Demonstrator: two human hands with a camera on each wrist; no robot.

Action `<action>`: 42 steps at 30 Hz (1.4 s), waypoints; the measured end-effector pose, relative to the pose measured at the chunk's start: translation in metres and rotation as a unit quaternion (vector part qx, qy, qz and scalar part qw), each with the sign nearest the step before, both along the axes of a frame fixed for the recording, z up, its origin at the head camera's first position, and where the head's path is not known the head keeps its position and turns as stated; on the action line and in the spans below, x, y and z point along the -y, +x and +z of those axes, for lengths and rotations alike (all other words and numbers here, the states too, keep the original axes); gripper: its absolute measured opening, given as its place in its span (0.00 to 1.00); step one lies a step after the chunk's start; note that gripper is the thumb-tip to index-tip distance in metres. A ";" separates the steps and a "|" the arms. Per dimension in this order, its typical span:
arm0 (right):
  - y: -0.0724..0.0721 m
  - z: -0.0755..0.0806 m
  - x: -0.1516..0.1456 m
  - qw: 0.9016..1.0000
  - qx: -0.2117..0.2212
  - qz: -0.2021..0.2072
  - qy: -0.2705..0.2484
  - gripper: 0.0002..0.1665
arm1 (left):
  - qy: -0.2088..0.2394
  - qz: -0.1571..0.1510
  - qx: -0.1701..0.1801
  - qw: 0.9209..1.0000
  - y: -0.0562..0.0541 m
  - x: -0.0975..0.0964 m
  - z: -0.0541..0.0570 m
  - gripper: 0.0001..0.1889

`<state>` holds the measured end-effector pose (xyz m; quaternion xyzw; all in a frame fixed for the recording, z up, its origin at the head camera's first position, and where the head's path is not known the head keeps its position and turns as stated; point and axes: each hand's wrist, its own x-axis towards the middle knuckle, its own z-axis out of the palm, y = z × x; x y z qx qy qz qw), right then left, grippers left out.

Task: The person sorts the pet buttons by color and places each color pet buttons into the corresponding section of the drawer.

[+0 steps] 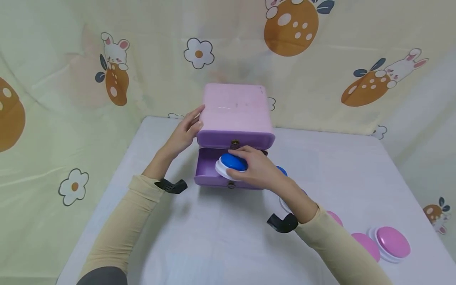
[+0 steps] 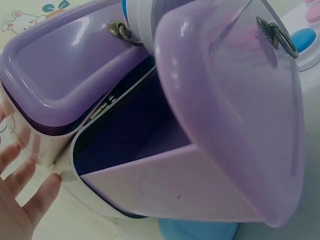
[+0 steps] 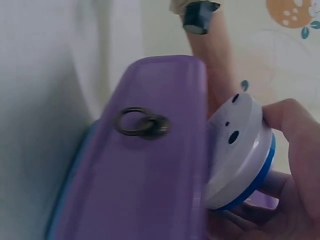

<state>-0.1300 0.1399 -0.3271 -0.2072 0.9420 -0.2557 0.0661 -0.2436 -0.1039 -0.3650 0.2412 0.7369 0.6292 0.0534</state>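
A small two-drawer box with a pink top (image 1: 235, 109) stands at the back of the table, its lower purple drawer (image 1: 210, 181) pulled out. My right hand (image 1: 258, 168) grips a round push button with a blue dome and white base (image 1: 233, 162) over that drawer. In the right wrist view, the button's white underside (image 3: 237, 145) is tilted beside the drawer front with its brass ring pull (image 3: 145, 125). My left hand (image 1: 185, 130) rests its straight fingers against the box's left side. The left wrist view shows that hand (image 2: 22, 200) with fingers spread.
On the right side of the table lie pink push buttons (image 1: 393, 241) with white bases. Another blue button (image 1: 282, 170) is partly hidden behind my right forearm. A patterned cloth (image 1: 160, 71) hangs behind the white tabletop (image 1: 213, 237).
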 end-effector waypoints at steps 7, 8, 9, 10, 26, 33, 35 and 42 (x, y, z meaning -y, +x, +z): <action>-0.011 -0.020 -0.001 0.999 -0.008 -0.031 -0.018 0.38 | -0.011 -0.003 -0.001 1.000 0.012 -0.008 0.016 0.30; -0.012 -0.023 -0.001 0.999 -0.010 -0.035 -0.019 0.38 | -0.012 -0.003 -0.002 1.000 0.012 -0.008 0.017 0.30; -0.013 -0.025 -0.001 0.999 -0.011 -0.037 -0.018 0.38 | -0.012 -0.004 -0.002 1.000 0.012 -0.009 0.017 0.30; -0.014 -0.027 0.000 0.999 -0.012 -0.039 -0.016 0.39 | -0.012 -0.004 -0.003 1.000 0.013 -0.010 0.018 0.30; -0.014 -0.028 0.016 0.997 0.054 -0.057 0.027 0.40 | 0.021 -0.008 -0.007 1.000 0.011 -0.013 0.017 0.30; -0.012 -0.033 0.004 0.998 0.064 -0.025 0.007 0.41 | 0.010 -0.005 0.003 1.000 0.014 -0.011 0.012 0.30; -0.009 -0.030 -0.003 0.998 0.064 -0.017 0.008 0.40 | 0.003 -0.009 0.007 1.000 0.015 -0.010 0.011 0.30; -0.016 -0.018 -0.014 0.996 0.064 0.018 0.061 0.33 | -0.001 -0.001 0.004 1.000 0.016 -0.005 0.014 0.30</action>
